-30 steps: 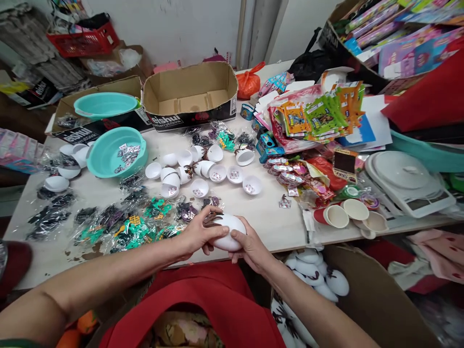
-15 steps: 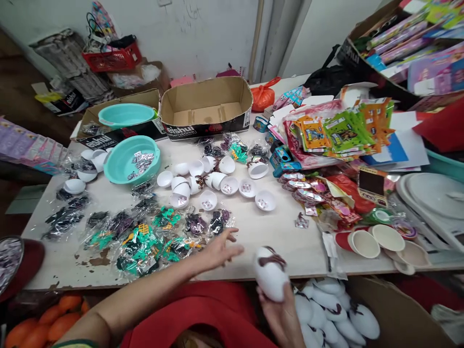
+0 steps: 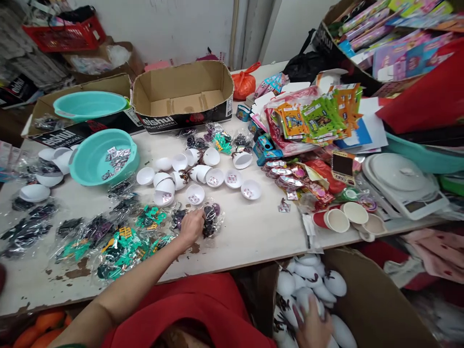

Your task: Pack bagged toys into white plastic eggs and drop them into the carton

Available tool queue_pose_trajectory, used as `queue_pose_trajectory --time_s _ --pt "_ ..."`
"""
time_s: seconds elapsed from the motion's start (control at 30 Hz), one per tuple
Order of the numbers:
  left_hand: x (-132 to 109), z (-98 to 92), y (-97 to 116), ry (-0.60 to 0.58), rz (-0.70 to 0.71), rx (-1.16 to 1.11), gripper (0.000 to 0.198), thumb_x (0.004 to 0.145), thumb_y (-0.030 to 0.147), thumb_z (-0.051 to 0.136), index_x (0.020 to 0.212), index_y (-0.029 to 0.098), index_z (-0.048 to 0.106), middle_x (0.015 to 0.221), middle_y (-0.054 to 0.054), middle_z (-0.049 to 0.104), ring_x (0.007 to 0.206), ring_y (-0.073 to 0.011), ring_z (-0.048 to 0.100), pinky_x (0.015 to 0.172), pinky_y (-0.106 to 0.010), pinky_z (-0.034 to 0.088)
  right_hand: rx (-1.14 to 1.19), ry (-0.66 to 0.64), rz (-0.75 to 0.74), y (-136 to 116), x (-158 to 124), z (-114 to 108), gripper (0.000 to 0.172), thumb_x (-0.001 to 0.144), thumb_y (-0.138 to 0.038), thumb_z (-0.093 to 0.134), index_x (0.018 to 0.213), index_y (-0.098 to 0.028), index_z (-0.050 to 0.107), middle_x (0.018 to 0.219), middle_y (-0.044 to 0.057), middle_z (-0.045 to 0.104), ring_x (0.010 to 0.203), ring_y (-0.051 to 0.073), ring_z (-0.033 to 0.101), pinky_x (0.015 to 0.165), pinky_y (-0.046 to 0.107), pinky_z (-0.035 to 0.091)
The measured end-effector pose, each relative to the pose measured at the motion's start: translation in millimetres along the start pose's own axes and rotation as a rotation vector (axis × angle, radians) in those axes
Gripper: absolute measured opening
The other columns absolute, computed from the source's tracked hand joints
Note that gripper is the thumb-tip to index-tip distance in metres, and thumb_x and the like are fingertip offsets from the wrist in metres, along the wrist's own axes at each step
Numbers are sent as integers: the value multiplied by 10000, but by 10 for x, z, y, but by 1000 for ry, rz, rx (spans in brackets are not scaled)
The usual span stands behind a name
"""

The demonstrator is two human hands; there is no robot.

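Observation:
My left hand (image 3: 193,226) is closed on a small clear bag of black and purple plastic parts (image 3: 213,220) at the right end of the bagged pieces. Beside it lie more clear bags, some holding green and yellow parts (image 3: 125,251). White half-shell cups (image 3: 195,194) stand just behind, several with a small printed packet inside. Down at the lower right, my right hand (image 3: 314,326) reaches into a cardboard box (image 3: 377,299), its fingers around a white plastic egg (image 3: 308,302); motion blurs them a little. Several white eggs with brown markings (image 3: 335,282) lie around it.
A turquoise basin (image 3: 87,164) with small packets stands at the left, before open cardboard cartons (image 3: 188,121). Paper cups (image 3: 337,220), a white scale (image 3: 406,188) and piles of bright pouches (image 3: 319,121) crowd the right. Orange round objects (image 3: 47,321) sit below the table at left.
My right hand has gone from above the table edge down into the egg box with the egg. My left hand has moved left and closed on a bag of parts. The view has shifted right.

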State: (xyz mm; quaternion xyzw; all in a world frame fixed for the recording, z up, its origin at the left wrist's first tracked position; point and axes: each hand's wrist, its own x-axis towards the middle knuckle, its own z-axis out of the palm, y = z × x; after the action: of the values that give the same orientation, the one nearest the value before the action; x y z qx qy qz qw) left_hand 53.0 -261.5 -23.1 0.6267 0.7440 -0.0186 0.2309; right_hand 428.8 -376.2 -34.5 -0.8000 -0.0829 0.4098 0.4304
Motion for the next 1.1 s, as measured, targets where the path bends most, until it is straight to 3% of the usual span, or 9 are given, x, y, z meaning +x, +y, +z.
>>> queue_pose_trajectory --time_s 0.03,0.1,0.23,0.3,0.5,0.63,0.77,0.93,1.1 --pt "-48 -33 -6 2 34 -9 268 908 132 379 972 202 630 975 -72 649 967 -210 581 875 -328 418 -32 29 -94 -104 -91 276 762 602 -500 753 1281 -382 427 1464 56 373 1237 315 506 904 483 554" --pt "-129 -48 35 36 72 -33 253 932 211 395 1074 212 606 1074 -76 629 1050 -213 553 921 -322 409 -95 -313 -270 -304 -301 883 697 687 -474 717 1302 -319 428 1461 72 380 1292 288 450 1088 493 396" --pt "-107 134 221 53 -19 -66 702 761 398 675 1365 157 409 1358 -215 436 1155 -379 484 894 -471 438 -211 -653 -358 -457 -615 1927 640 750 -503 662 1277 -207 452 1405 144 411 1263 281 449 1007 447 456" --pt "-28 213 241 17 -35 -84 610 751 265 667 1311 133 464 1294 -240 475 1109 -394 505 858 -497 447 -241 -705 -353 -411 -655 2215 655 732 -522 671 1247 -167 479 1373 172 427 1218 291 478 957 436 482" --pt "-126 72 55 45 169 -252 289 827 27 382 966 176 587 951 -77 625 961 -193 565 883 -322 454 -159 -805 -363 -415 -702 2349 808 681 -500 728 1357 -223 383 1478 134 323 1291 273 412 978 394 448" --pt "-243 16 154 264 244 -596 244 827 61 335 792 182 545 790 -48 585 794 -168 555 772 -297 468 19 -1009 -54 -568 -970 2429 640 650 -511 753 1191 -219 573 1177 90 625 1059 254 586 888 381 480" --pt "-201 -80 239 405 140 -755 196 875 146 355 856 181 548 847 -56 597 830 -173 567 790 -323 471 73 -820 27 -634 -1098 2679 398 568 -466 826 706 -185 580 652 -29 585 685 154 580 696 277 487" --pt "-285 -333 223 328 -38 -845 483 718 416 710 1138 215 581 1363 -112 414 1291 -294 388 1035 -443 369 155 -555 88 -609 -1136 2883 525 685 -734 588 695 -231 438 593 -44 520 579 147 546 597 291 496" --pt "-211 -427 179 547 -159 -770 167 788 295 610 687 193 526 832 -39 527 868 -193 547 829 -352 460 250 -726 366 -586 -1445 2826 594 703 -826 455 683 -232 444 668 10 605 669 196 615 609 335 525"
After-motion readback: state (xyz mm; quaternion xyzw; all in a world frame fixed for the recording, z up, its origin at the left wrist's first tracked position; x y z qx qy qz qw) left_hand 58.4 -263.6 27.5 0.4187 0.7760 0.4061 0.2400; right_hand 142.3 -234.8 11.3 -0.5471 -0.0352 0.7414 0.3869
